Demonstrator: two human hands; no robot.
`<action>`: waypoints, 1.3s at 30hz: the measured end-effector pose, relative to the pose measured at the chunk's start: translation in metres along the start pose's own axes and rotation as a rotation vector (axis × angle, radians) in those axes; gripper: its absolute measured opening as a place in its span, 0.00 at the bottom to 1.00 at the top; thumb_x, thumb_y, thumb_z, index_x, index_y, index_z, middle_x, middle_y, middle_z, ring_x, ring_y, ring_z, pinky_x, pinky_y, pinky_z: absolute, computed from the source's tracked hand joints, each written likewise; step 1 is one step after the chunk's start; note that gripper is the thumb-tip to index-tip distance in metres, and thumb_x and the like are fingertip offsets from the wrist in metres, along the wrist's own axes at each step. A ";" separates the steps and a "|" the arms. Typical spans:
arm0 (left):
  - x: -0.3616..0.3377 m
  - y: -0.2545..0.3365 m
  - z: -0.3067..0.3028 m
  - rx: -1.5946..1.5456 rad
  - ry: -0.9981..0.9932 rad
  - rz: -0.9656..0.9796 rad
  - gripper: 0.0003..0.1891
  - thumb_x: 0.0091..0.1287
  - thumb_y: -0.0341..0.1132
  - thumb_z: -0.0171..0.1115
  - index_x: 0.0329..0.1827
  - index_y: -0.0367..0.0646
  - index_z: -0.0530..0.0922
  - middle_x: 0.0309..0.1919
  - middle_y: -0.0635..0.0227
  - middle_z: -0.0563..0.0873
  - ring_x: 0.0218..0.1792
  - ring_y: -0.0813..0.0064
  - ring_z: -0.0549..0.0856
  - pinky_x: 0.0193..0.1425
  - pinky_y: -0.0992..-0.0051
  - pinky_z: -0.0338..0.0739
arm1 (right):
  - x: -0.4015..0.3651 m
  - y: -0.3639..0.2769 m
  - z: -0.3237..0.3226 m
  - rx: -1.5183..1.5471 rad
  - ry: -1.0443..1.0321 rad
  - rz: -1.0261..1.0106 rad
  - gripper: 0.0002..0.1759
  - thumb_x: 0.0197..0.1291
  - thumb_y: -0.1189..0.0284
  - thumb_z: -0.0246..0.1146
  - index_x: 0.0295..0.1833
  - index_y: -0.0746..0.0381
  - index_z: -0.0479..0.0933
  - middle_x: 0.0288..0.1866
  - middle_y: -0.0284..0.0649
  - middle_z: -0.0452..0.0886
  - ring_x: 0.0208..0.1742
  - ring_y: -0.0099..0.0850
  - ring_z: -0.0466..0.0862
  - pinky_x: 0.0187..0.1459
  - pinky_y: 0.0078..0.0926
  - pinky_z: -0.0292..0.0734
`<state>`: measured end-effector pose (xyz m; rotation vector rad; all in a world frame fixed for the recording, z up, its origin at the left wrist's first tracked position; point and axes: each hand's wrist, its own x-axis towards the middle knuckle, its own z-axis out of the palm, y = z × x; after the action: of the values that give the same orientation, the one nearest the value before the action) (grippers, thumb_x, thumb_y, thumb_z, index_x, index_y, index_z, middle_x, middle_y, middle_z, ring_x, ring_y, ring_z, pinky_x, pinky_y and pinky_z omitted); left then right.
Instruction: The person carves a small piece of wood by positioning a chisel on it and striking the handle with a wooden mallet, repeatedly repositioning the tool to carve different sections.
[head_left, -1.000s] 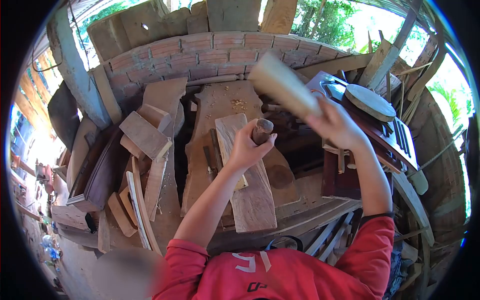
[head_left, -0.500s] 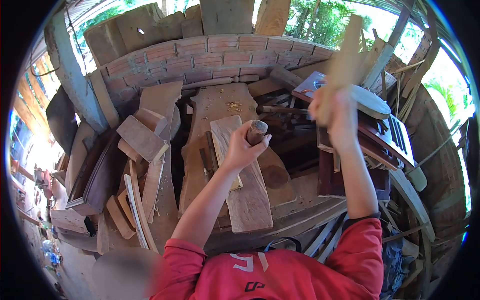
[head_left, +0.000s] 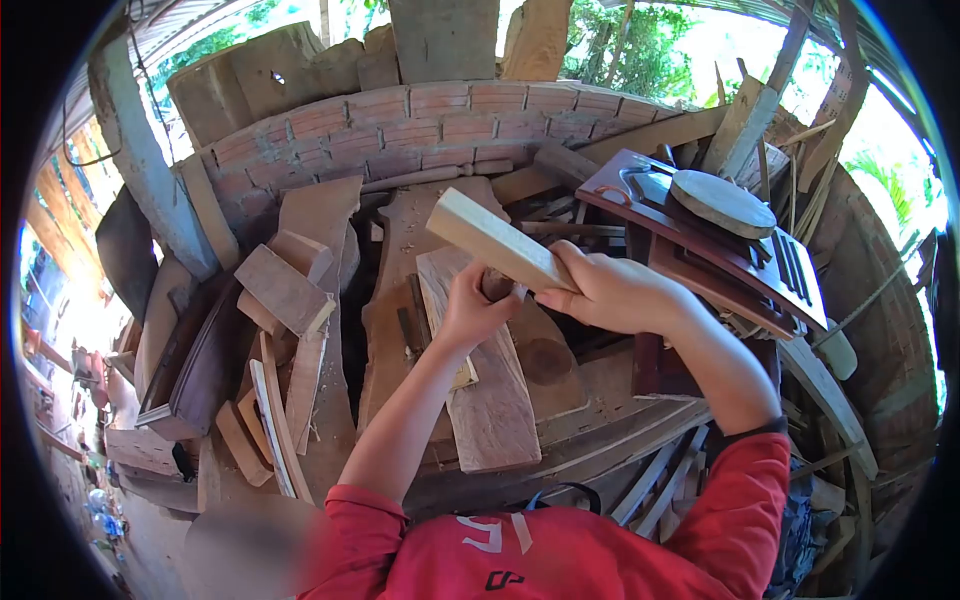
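My left hand (head_left: 470, 312) is wrapped round the upright wooden handle of a chisel (head_left: 497, 284); its blade is hidden below the fist. Under that hand lies a short, thick board (head_left: 492, 415) with visible grain. Gripped at one end by my right hand (head_left: 618, 292), a pale squared wooden bat (head_left: 492, 236) reaches left across the top of the chisel handle and overlaps it in this view. Beside the board, to the left of my left wrist, more slim hand tools (head_left: 410, 325) rest on a wide slab (head_left: 385, 375).
Stacked wood offcuts (head_left: 285, 285) stand on the left. At right is a dark varnished panel (head_left: 650, 205) with a round wooden disc (head_left: 722, 203) on it. A low brick wall (head_left: 420, 125) runs along the back, with slabs leaning behind it.
My right hand has swung the bat down and left from a raised position to the top of the chisel handle. My left hand keeps its grip in nearly the same place.
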<state>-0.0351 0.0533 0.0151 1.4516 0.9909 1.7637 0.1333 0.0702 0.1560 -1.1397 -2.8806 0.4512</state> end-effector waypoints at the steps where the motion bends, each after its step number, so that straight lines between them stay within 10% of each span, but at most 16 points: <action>1: -0.001 0.000 0.000 0.003 0.002 -0.003 0.08 0.52 0.27 0.64 0.33 0.39 0.75 0.25 0.77 0.76 0.29 0.87 0.71 0.34 0.83 0.68 | -0.004 -0.005 -0.014 -0.096 -0.003 -0.002 0.29 0.57 0.47 0.52 0.44 0.65 0.67 0.37 0.57 0.77 0.40 0.52 0.78 0.41 0.44 0.72; 4: -0.003 0.004 0.000 0.085 -0.012 -0.051 0.08 0.52 0.27 0.64 0.34 0.39 0.75 0.27 0.76 0.76 0.30 0.87 0.72 0.35 0.83 0.68 | -0.007 -0.001 -0.042 -0.015 0.293 0.005 0.27 0.58 0.49 0.53 0.42 0.65 0.68 0.34 0.54 0.77 0.36 0.45 0.80 0.36 0.38 0.73; 8: -0.002 0.006 -0.001 0.111 -0.013 -0.046 0.09 0.52 0.27 0.64 0.34 0.39 0.75 0.26 0.76 0.76 0.30 0.87 0.72 0.35 0.83 0.68 | 0.014 0.004 -0.016 1.144 0.874 -0.389 0.23 0.60 0.52 0.53 0.40 0.65 0.66 0.26 0.38 0.72 0.25 0.24 0.73 0.27 0.24 0.69; 9: -0.002 0.006 -0.001 0.100 -0.014 -0.047 0.09 0.52 0.27 0.64 0.34 0.39 0.75 0.26 0.77 0.76 0.30 0.87 0.71 0.35 0.83 0.68 | 0.015 0.013 -0.003 0.967 0.759 -0.333 0.22 0.61 0.52 0.53 0.42 0.63 0.64 0.24 0.32 0.70 0.23 0.20 0.71 0.26 0.19 0.68; 11: -0.002 -0.014 -0.004 0.033 -0.033 -0.049 0.09 0.52 0.27 0.64 0.34 0.39 0.75 0.26 0.78 0.76 0.29 0.88 0.71 0.35 0.83 0.67 | 0.012 0.014 0.018 -0.090 0.278 -0.177 0.29 0.59 0.48 0.51 0.45 0.66 0.64 0.30 0.51 0.78 0.32 0.46 0.80 0.34 0.41 0.73; 14: -0.003 -0.007 -0.001 0.004 -0.042 -0.041 0.09 0.52 0.27 0.64 0.35 0.39 0.75 0.26 0.79 0.76 0.29 0.88 0.71 0.34 0.84 0.67 | -0.004 -0.006 -0.018 -0.112 0.049 -0.038 0.29 0.56 0.47 0.53 0.44 0.65 0.67 0.32 0.54 0.78 0.37 0.53 0.78 0.38 0.46 0.70; 19: -0.002 0.007 -0.003 0.035 -0.013 -0.048 0.09 0.53 0.27 0.64 0.36 0.38 0.76 0.26 0.78 0.76 0.29 0.89 0.70 0.34 0.85 0.66 | -0.008 0.008 -0.021 0.466 0.736 -0.180 0.24 0.57 0.54 0.56 0.46 0.65 0.67 0.34 0.56 0.77 0.38 0.52 0.79 0.35 0.43 0.71; 21: -0.001 0.009 -0.002 0.056 -0.042 -0.069 0.08 0.54 0.28 0.65 0.31 0.42 0.72 0.25 0.80 0.71 0.29 0.89 0.68 0.33 0.84 0.64 | 0.000 0.018 -0.008 0.796 0.515 -0.201 0.26 0.58 0.55 0.55 0.51 0.67 0.65 0.37 0.57 0.77 0.40 0.52 0.79 0.37 0.43 0.72; 22: -0.001 0.008 -0.001 0.058 -0.043 -0.067 0.08 0.54 0.28 0.65 0.31 0.42 0.72 0.25 0.80 0.71 0.29 0.89 0.68 0.33 0.84 0.64 | 0.006 0.012 -0.002 0.051 0.404 -0.063 0.27 0.60 0.53 0.52 0.52 0.67 0.63 0.38 0.57 0.77 0.42 0.52 0.79 0.40 0.43 0.72; 25: -0.004 0.005 0.002 -0.055 -0.052 -0.043 0.09 0.53 0.28 0.65 0.28 0.43 0.71 0.24 0.81 0.70 0.27 0.90 0.67 0.31 0.84 0.62 | 0.006 0.004 -0.013 -0.115 -0.056 0.059 0.28 0.60 0.48 0.48 0.47 0.65 0.65 0.37 0.57 0.78 0.42 0.54 0.78 0.42 0.45 0.72; 32: -0.004 0.004 -0.003 0.001 -0.039 -0.092 0.08 0.53 0.27 0.65 0.31 0.41 0.74 0.25 0.80 0.74 0.28 0.90 0.69 0.31 0.84 0.65 | 0.003 0.052 0.029 0.576 0.529 -0.007 0.26 0.57 0.52 0.56 0.42 0.67 0.68 0.24 0.45 0.76 0.23 0.36 0.78 0.26 0.34 0.69; 34: -0.003 0.003 -0.003 -0.005 -0.053 -0.114 0.09 0.52 0.27 0.65 0.35 0.39 0.76 0.27 0.78 0.77 0.30 0.89 0.72 0.34 0.84 0.67 | 0.005 0.064 0.061 0.378 0.245 0.384 0.28 0.56 0.52 0.57 0.43 0.70 0.68 0.29 0.49 0.77 0.30 0.40 0.80 0.31 0.35 0.72; 39: -0.007 0.002 -0.004 -0.017 0.030 -0.070 0.08 0.52 0.27 0.65 0.33 0.39 0.76 0.27 0.77 0.77 0.30 0.89 0.72 0.35 0.84 0.68 | -0.003 0.105 0.229 0.105 0.308 0.544 0.30 0.53 0.52 0.58 0.44 0.72 0.73 0.62 0.57 0.61 0.63 0.48 0.62 0.56 0.49 0.64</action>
<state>-0.0382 0.0458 0.0128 1.3672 1.0276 1.7438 0.1791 0.0809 -0.0913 -1.7877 -2.2402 0.3814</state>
